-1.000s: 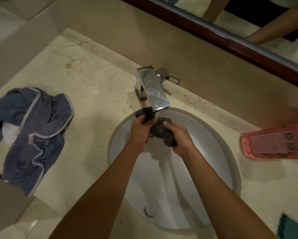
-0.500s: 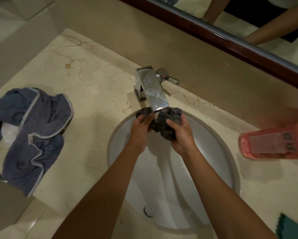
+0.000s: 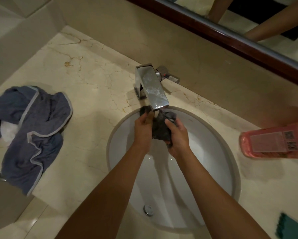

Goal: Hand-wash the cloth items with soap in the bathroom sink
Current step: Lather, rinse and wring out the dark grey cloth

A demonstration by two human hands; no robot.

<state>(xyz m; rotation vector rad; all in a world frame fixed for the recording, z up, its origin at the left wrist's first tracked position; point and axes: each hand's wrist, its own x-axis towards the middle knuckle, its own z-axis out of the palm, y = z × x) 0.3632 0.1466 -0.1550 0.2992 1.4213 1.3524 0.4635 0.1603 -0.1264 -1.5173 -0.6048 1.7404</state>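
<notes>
dark grey cloth (image 3: 160, 130), blue grey-trimmed garment (image 3: 32, 131), pink bottle (image 3: 274, 140), white sink (image 3: 213, 169), veined cream counter (image 3: 86, 80)

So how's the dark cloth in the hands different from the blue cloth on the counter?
The dark cloth is bunched small, gripped by the left hand and right hand under the faucet over the sink; the blue cloth lies spread, untouched, on the counter. The dark cloth is near-black; the blue cloth has pale edging. Both are crumpled.
</notes>
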